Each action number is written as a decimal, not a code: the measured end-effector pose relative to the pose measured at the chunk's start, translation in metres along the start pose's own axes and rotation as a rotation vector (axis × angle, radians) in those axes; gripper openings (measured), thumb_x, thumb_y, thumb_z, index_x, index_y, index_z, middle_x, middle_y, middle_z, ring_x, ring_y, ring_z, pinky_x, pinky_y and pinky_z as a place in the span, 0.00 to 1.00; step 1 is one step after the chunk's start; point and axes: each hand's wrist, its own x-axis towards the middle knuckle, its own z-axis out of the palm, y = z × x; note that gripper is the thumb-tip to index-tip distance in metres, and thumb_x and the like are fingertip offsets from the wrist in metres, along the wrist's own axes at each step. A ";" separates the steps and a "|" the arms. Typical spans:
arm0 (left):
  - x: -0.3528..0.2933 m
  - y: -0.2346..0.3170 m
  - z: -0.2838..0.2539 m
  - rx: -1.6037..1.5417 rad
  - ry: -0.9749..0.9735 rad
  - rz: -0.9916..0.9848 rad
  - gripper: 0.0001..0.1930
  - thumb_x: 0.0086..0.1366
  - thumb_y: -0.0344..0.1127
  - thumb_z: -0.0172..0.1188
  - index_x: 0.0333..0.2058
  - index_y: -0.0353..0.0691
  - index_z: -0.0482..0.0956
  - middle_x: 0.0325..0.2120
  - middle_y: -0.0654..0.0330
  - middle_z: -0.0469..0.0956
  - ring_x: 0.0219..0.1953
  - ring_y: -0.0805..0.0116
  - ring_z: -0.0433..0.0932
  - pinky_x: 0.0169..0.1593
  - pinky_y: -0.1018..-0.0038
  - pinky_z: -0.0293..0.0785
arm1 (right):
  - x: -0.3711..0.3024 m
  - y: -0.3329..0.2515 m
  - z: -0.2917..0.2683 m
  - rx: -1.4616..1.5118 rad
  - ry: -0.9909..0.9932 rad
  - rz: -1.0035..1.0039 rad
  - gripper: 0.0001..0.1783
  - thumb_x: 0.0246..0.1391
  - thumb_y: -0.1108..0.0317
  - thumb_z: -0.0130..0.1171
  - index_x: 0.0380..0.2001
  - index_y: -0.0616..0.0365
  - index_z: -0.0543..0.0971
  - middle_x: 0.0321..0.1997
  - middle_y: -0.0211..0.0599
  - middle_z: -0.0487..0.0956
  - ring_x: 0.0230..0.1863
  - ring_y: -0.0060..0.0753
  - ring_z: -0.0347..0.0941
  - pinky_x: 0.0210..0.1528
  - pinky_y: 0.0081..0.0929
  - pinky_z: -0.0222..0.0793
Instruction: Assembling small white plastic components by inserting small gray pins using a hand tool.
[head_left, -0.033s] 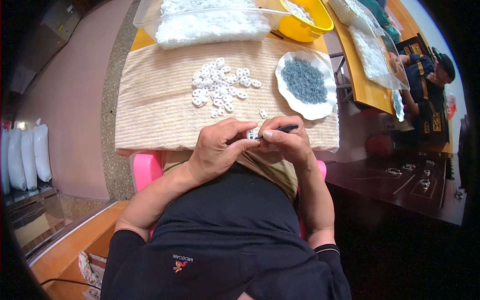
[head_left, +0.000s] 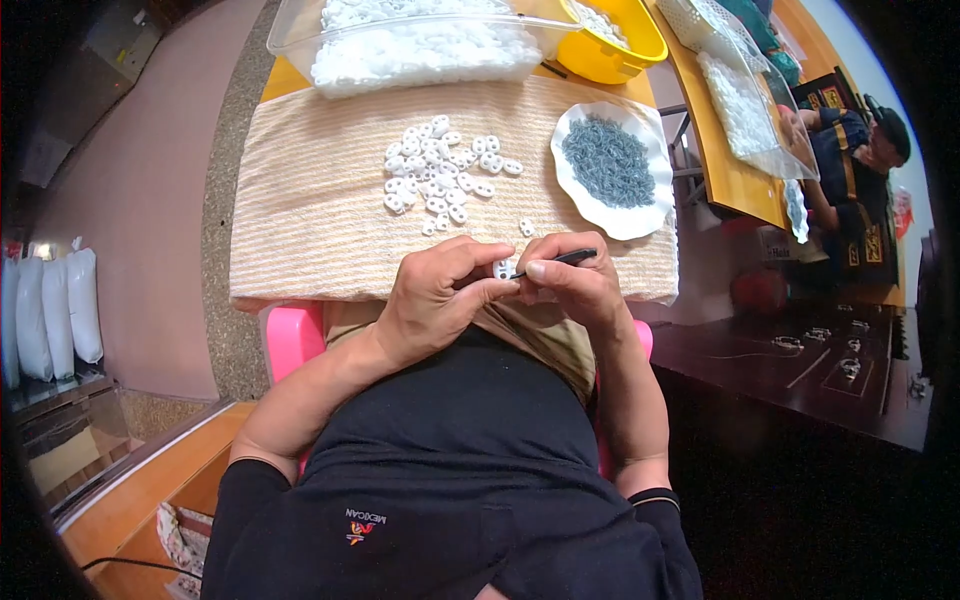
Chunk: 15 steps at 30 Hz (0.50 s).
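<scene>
Between the thumb and forefinger of my left hand [head_left: 447,290] is a small white plastic piece with holes [head_left: 503,270]. My right hand [head_left: 575,275] pinches a slim black tool, perhaps tweezers [head_left: 574,256], whose tip meets the white piece. The two hands nearly touch at the near edge of the striped cloth [head_left: 310,190]. One loose white piece [head_left: 526,227] lies just beyond my fingers. Farther off is a heap of similar white pieces [head_left: 437,172]. At the right, a white scalloped dish [head_left: 629,222] holds many small grey-blue parts [head_left: 608,162].
A clear plastic bin [head_left: 420,75] full of white pieces and a yellow basin [head_left: 645,50] stand at the far edge. On the right, a person [head_left: 850,150] works at another table [head_left: 728,180]. White sacks [head_left: 82,305] stand at far left.
</scene>
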 end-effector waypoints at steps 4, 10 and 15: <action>0.000 -0.002 0.001 -0.022 -0.007 0.011 0.15 0.52 0.25 0.67 0.40 0.31 0.79 0.27 0.57 0.79 0.27 0.73 0.76 0.31 0.79 0.72 | -0.001 0.001 -0.004 -0.030 -0.008 0.027 0.07 0.48 0.72 0.62 0.25 0.67 0.80 0.24 0.38 0.79 0.26 0.23 0.74 0.29 0.17 0.67; -0.002 0.000 0.000 -0.044 0.037 -0.029 0.15 0.52 0.27 0.67 0.40 0.31 0.79 0.24 0.56 0.76 0.25 0.72 0.75 0.29 0.78 0.71 | -0.002 0.011 0.011 -0.072 0.070 -0.103 0.07 0.51 0.73 0.60 0.27 0.69 0.78 0.26 0.42 0.77 0.23 0.26 0.72 0.26 0.20 0.69; -0.006 0.000 0.000 -0.100 0.140 -0.085 0.14 0.55 0.23 0.65 0.42 0.31 0.78 0.27 0.63 0.77 0.27 0.80 0.74 0.31 0.84 0.72 | -0.004 0.023 0.025 -0.158 0.189 -0.225 0.07 0.54 0.73 0.59 0.31 0.69 0.78 0.28 0.40 0.77 0.27 0.26 0.74 0.29 0.20 0.70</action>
